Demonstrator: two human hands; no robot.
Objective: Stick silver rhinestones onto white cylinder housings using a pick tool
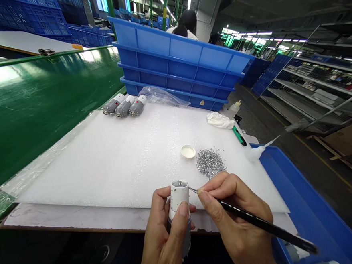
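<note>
My left hand (168,233) is closed around a white and grey cylinder (179,195), a motor-like part held upright near the table's front edge. Small metal bits stick out of its white side, and its open top shows metal inside. In my right hand (239,220) is a slim black tool (260,217) with a thin metal tip, pinched close to the tip. That tip meets the cylinder's right side near the rim; whether it grips a small piece is too small to tell. Beyond my hands lie a pile of tiny silver screws (210,163) and a small round dish (188,151) with cream-coloured contents.
White foam sheeting (106,165) covers the table. Three similar cylinders (123,106) lie at the back left, beside stacked blue crates (177,67). At right are a white cloth (220,120), a green-black tool (239,135), a nozzle bottle (256,153) and a blue bin (304,195).
</note>
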